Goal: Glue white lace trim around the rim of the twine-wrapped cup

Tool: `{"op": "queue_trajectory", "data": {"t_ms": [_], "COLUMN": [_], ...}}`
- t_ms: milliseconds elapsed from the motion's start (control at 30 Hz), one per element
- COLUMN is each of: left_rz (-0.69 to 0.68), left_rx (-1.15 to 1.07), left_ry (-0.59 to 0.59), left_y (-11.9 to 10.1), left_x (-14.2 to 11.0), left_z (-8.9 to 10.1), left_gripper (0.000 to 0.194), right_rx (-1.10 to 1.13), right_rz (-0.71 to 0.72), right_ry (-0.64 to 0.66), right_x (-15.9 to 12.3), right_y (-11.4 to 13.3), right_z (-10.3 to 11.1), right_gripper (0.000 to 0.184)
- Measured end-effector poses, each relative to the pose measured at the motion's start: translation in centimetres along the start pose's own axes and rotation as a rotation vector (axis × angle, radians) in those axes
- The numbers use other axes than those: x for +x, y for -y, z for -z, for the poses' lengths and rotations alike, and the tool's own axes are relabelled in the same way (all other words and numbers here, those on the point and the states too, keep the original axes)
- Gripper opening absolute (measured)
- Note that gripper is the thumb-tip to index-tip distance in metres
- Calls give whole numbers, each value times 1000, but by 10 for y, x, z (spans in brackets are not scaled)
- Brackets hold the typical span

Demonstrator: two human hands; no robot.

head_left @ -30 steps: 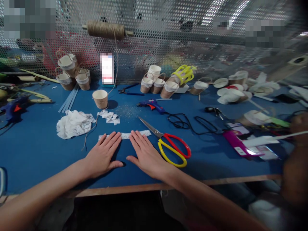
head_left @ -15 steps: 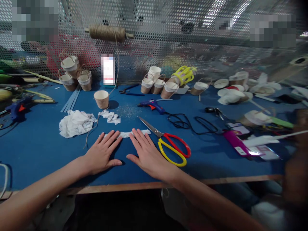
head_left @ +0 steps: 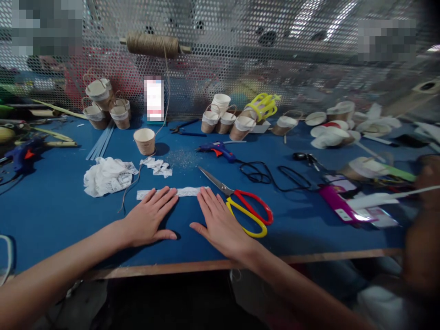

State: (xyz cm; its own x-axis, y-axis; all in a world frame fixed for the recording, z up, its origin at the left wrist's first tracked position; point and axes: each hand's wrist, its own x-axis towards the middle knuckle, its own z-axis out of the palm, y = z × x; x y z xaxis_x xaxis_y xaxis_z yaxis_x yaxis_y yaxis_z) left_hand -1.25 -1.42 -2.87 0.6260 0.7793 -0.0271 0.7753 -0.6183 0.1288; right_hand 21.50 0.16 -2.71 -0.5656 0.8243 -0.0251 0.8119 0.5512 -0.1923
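A narrow strip of white lace (head_left: pixel 187 191) lies across the blue table under my fingertips. My left hand (head_left: pixel 151 216) rests flat with its fingers on the strip's left part, the thumb stretched to the right. Flat on the right end of the strip is my right hand (head_left: pixel 220 219), fingers together and straight, thumb out. Scissors (head_left: pixel 225 189) with red and yellow handles lie just beyond my right hand. Farther left sit a crumpled heap of white lace (head_left: pixel 109 176) and a smaller folded piece of lace (head_left: pixel 158 166). Behind them stands a paper cup (head_left: pixel 145 142) with twine beside it.
A blue glue gun (head_left: pixel 218 151) with a black cord lies mid-table, pliers (head_left: pixel 188 129) behind it. Small cup baskets (head_left: pixel 242 128) stand along the mesh wall, below a twine spool (head_left: pixel 153 45). At right are a purple object (head_left: pixel 338 205) and another person's arm (head_left: pixel 424 220).
My right hand has slid to the right along the lace strip. My left hand has shifted slightly, and more of the strip shows at its left end.
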Motion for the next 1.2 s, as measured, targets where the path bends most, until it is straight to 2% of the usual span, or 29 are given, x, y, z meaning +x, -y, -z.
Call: {"op": "queue_trajectory", "data": {"t_ms": [100,200,300,400,567,700,767,833,967,1100,1200], "left_rz": [-10,-3,105,192,135,141,88,34,13,3,0], "left_rx": [-15,-32,-22,22,56,76,78,75,71,59,42], "left_ry": [7,-10,-97,-178,-55,-84,-95,-78,-52,-98,-103], "left_y": [-2,4,19,31,30,23,19,16,14,16,16], "left_x": [3,3,1,-4,-8,-4,-1,3,6,4,4], "left_z": [-1,7,19,23,6,0,1,0,-5,-8,-7], "left_gripper": [87,81,72,72,79,81,82,82,82,79,79], "right_rx": [11,13,25,42,33,23,7,-4,3,28,44], "right_rz": [-44,-48,0,70,74,100,146,164,92,-12,-39], "right_ry": [52,57,10,-32,59,9,-34,-13,90,82,40], "right_x": [0,0,3,7,13,13,15,17,16,7,2], "right_y": [-1,2,7,11,12,12,14,16,16,6,-5], "right_z": [1,8,14,13,1,-1,-1,-2,0,8,12], "right_gripper": [78,81,81,80,83,81,81,83,86,86,82]}}
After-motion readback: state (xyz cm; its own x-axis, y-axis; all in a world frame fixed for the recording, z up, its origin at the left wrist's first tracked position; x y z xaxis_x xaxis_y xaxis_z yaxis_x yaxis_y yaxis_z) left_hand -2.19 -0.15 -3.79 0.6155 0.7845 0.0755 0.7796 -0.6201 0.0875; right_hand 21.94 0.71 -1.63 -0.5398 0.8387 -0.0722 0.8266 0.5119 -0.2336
